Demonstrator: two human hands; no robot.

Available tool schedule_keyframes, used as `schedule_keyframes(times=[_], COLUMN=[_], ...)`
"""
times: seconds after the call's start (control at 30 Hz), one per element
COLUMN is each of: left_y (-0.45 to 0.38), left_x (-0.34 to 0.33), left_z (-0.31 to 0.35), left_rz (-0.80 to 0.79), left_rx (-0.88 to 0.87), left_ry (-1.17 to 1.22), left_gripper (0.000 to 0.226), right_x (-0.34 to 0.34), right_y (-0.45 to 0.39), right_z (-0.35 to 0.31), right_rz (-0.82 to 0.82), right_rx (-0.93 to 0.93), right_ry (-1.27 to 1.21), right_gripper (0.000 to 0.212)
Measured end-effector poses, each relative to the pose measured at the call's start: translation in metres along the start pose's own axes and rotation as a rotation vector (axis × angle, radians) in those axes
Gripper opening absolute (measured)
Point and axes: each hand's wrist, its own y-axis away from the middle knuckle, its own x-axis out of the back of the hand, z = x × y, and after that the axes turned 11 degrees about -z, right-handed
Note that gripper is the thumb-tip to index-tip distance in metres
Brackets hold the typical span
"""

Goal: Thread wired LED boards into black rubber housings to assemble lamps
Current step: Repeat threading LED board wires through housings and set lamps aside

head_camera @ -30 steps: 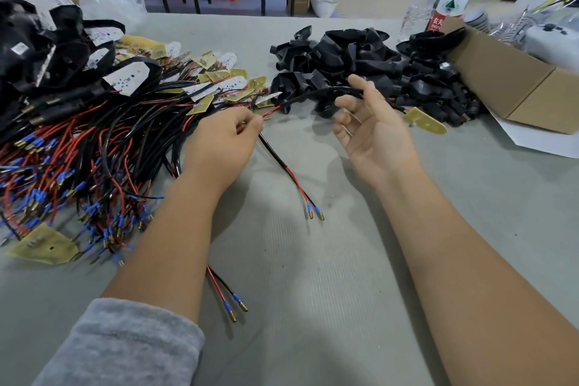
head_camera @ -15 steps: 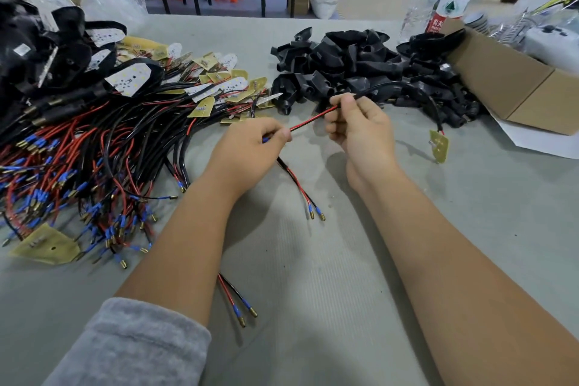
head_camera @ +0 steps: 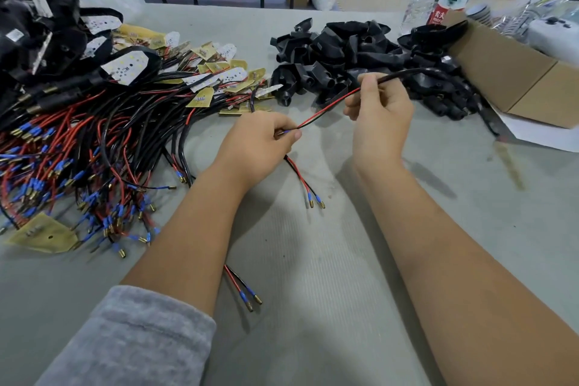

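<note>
the risk i'd judge most likely from here is the blue-sleeved tips slipping out of the left hand (head_camera: 260, 147) as the red and black paired wire (head_camera: 326, 110) is drawn taut, since only a fingertip pinch holds that end; a hard tug could also strain the solder at the board end, which i can't see. the loose red and black lead (head_camera: 300, 178) lying under the left wrist could snag and drag along too.

the left hand is curled, thumb and forefinger nipping the wire's end. the right hand (head_camera: 379, 113) is curled round the same wire further up, where it enters its black outer sheath (head_camera: 404, 74). the wire runs tight and slanting between the two, raised off the grey felt-covered table (head_camera: 329, 291). the sheath arcs away right over the heap of black rubber housings (head_camera: 351, 50). the tangle of wired yellow led boards (head_camera: 94, 141) sits well to the left.
</note>
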Motion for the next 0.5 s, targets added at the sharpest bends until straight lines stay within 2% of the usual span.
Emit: schedule_keyframes(times=[0.07,0.13,0.17,0.43,0.5], left_y=[0.0,0.001,0.001,0.0,0.001], left_x=[0.0,0.0,0.0,-0.001,-0.001], left_z=[0.001,0.002,0.002,0.004,0.004], left_rz=[-0.014,-0.027,-0.027,0.019,0.029], left_rx=[-0.001,-0.009,-0.014,-0.03,-0.048], left_ry=[-0.036,-0.026,-0.018,-0.039,-0.046], left_gripper=[0.016,0.018,0.019,0.021,0.02], right_x=[0.004,0.005,0.004,-0.003,-0.004], right_y=[-0.002,-0.001,-0.001,-0.006,-0.007], right_z=[0.004,0.008,0.009,0.011,0.013], right_rz=[-0.147,-0.317,-0.352,-0.347,-0.36], right_rx=[-0.14,-0.181,-0.174,-0.294,-0.282], right_ry=[0.025,0.148,0.176,0.098,0.162], right_gripper=[0.011,0.015,0.018,0.021,0.025])
